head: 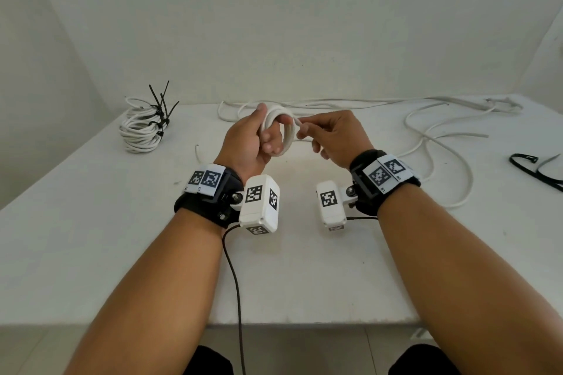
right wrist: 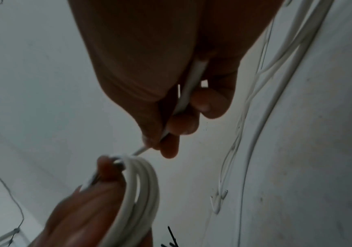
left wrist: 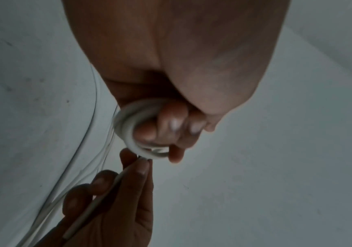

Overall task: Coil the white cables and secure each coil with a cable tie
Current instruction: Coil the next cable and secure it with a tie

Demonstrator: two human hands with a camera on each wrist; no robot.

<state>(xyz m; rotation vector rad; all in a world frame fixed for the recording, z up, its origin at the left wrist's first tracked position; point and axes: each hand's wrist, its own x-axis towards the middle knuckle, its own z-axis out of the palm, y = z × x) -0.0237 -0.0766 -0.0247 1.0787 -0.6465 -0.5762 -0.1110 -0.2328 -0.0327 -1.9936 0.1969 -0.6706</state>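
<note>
While both grips (head: pixel 281 131) clutch cable (head: pixel 288 131): tied coils (head: pixel 141 128) (far left), loose cables (head: pixel 432 131).

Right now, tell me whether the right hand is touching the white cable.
Touching. The right wrist view shows the right hand pinching the white cable between thumb and fingertips.

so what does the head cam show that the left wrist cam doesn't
Only the head view shows the stack of tied coils at the table's far left, the spare black cable ties at the right edge, and both wrist cameras.

Only the left wrist view shows the cut cable end lying across the right palm.

Both show the left hand gripping the small white coil and the right hand pinching its tail.
</note>
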